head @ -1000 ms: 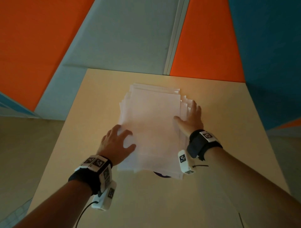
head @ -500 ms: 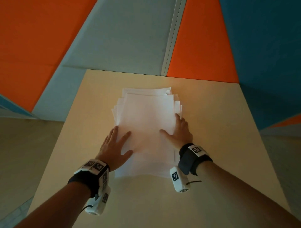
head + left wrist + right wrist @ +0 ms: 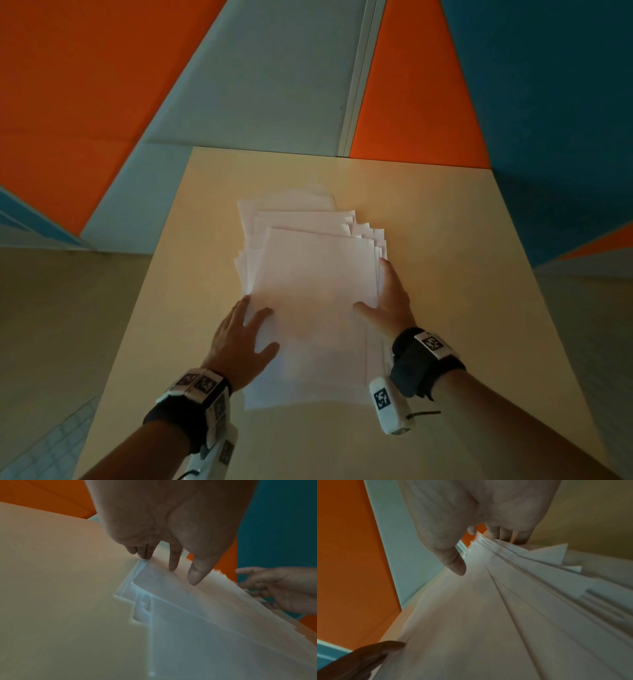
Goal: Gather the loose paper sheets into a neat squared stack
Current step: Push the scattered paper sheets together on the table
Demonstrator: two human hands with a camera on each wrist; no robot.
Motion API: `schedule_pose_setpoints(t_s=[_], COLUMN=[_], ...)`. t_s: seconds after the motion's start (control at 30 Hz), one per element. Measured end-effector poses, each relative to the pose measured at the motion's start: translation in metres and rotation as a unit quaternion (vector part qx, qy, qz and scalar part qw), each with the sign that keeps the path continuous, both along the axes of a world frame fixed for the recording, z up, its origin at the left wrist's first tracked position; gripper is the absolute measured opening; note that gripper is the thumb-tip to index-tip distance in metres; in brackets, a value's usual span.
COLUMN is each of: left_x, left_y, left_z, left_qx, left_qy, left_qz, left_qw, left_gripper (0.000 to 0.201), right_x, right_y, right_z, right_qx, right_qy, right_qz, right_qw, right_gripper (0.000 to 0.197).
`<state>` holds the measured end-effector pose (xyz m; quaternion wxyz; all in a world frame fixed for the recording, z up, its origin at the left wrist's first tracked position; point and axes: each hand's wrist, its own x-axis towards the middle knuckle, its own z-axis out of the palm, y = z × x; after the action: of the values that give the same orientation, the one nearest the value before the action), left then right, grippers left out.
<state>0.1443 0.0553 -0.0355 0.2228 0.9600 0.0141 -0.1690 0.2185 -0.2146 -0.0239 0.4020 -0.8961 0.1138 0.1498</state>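
Fingers (image 3: 244,313) of both hands flat, gripping nothing — left hand (image 3: 239,339) and right hand (image 3: 388,301) flank the paper sheets (image 3: 308,294); light, slippery, floppy, so I'd press edges.

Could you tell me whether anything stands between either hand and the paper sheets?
Nothing visible does: the left hand rests directly on the paper sheets, and the right hand touches their right edge on the table.

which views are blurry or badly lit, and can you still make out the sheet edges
Head view: sharp but dim, paper sheets washed out mid-stack, stepped far edges readable on the table. Left wrist view: soft, bluish; staggered corners still visible below the left hand. Right wrist view: streaky near the lens, strong wide-angle stretch; fanned edges beside the right hand show.
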Motion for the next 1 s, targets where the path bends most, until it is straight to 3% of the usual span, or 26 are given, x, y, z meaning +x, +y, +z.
schedule_pose_setpoints(t_s=[0.2, 0.4, 0.53, 0.7, 0.83, 1.0], left_x=[0.008, 0.008, 0.008, 0.020, 0.036, 0.039], left_y=[-0.010, 0.000, 0.003, 0.008, 0.013, 0.017], left_z=[0.006, -0.002, -0.006, -0.006, -0.003, -0.005], left_qx=[0.001, 0.004, 0.007, 0.000, 0.001, 0.024], left_qy=[0.034, 0.035, 0.028, 0.029, 0.034, 0.029], left_qz=[-0.001, -0.003, -0.008, 0.000, -0.001, 0.014], left_qw=[0.999, 0.999, 1.000, 1.000, 0.999, 0.999], left_gripper=[0.083, 0.085, 0.088, 0.089, 0.085, 0.085], right_x=[-0.001, 0.022, 0.039, 0.075, 0.101, 0.105], right_y=[-0.009, -0.024, -0.020, 0.002, 0.021, 0.018], right_z=[0.006, 0.014, 0.021, 0.033, 0.040, 0.034], right_qx=[0.027, 0.065, 0.059, 0.054, -0.024, -0.131], right_qy=[0.065, 0.136, 0.100, 0.032, 0.029, 0.114], right_qz=[-0.146, -0.175, -0.144, -0.084, 0.007, 0.062], right_qw=[0.987, 0.973, 0.983, 0.995, 0.999, 0.983], right_gripper=[0.098, 0.099, 0.090, 0.062, 0.044, 0.075])
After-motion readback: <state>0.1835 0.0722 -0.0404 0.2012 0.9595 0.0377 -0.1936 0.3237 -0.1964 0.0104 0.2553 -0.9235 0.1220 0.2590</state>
